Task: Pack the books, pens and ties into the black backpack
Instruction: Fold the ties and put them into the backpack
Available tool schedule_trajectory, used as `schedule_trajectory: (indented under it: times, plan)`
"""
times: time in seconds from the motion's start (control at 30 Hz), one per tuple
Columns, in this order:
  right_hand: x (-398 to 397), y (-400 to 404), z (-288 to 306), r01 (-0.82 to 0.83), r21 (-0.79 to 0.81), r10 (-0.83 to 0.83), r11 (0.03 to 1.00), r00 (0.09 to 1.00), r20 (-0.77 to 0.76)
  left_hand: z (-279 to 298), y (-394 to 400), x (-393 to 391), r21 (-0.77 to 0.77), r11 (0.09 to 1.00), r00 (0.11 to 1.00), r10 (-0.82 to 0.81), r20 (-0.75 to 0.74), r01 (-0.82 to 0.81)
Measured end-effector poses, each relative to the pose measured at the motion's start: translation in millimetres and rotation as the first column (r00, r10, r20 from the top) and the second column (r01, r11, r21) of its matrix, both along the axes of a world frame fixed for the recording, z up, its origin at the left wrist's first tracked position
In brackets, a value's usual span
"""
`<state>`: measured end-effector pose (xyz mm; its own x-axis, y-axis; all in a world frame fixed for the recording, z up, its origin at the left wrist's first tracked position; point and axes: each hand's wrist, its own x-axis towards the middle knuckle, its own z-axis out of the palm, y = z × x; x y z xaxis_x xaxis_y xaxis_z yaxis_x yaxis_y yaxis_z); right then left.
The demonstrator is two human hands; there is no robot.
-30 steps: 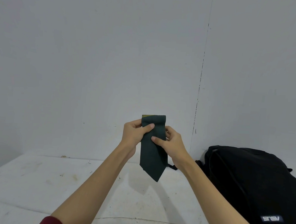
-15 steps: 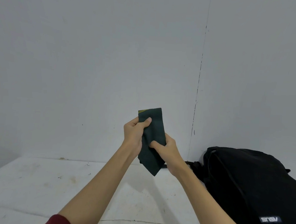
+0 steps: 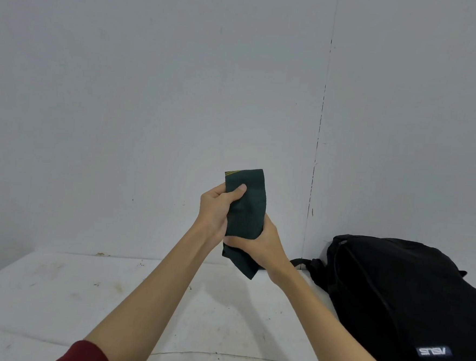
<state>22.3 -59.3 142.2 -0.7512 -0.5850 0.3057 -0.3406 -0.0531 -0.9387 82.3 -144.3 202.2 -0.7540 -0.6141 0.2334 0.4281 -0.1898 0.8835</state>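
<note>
Tie (image 3: 245, 209), dark green, folded into short flat bundle w/ thin yellow stripes at top edge, held upright in mid-air above counter (image 3: 54, 294). Left hand (image 3: 215, 209) grips its upper left side, thumb pressed across the front, fingers curled behind. Right hand (image 3: 257, 246) holds lower part just below left grip, thumb laid across the front, fingers wrapped round the back; pointed tip hangs out beneath right grip. Both grips pinching the tie, hands nearly touching. Black backpack (image 3: 408, 305) lies on counter to right of and below the grips, well apart from tie, white logo patch near its near end, strap trailing toward wall (image 3: 153, 89). Red sleeve (image 3: 83, 355) on left arm.
</note>
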Motion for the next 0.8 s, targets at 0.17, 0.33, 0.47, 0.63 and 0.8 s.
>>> schedule_trajectory:
  times: [0.17,0.33,0.47,0.63,0.8]
  plan:
    - [0.6,-0.2,0.4,0.079,-0.011,-0.080,0.997,0.997,-0.016,0.5,-3.9,4.3,-0.071,0.997,1.000,0.027,0.005,-0.027]
    - [5.3,-0.3,-3.9,0.040,-0.016,-0.041,0.999,0.997,-0.065,0.6,-7.7,3.9,-0.058,0.993,0.995,0.097,-0.039,-0.099]
    - [8.8,5.3,1.4,0.018,-0.032,-0.019,0.999,1.000,-0.012,0.9,-5.2,2.3,-0.123,0.981,0.989,0.145,-0.038,-0.148]
    - [15.1,12.4,15.1,-0.163,-0.112,0.178,0.980,0.972,0.150,8.5,-1.8,0.4,-0.137,0.976,0.986,0.163,-0.045,-0.168]
    - [15.4,9.9,1.5,-0.109,-0.020,0.110,0.994,0.992,0.066,13.5,-0.4,-2.7,-0.157,0.961,0.973,0.233,0.004,-0.229]
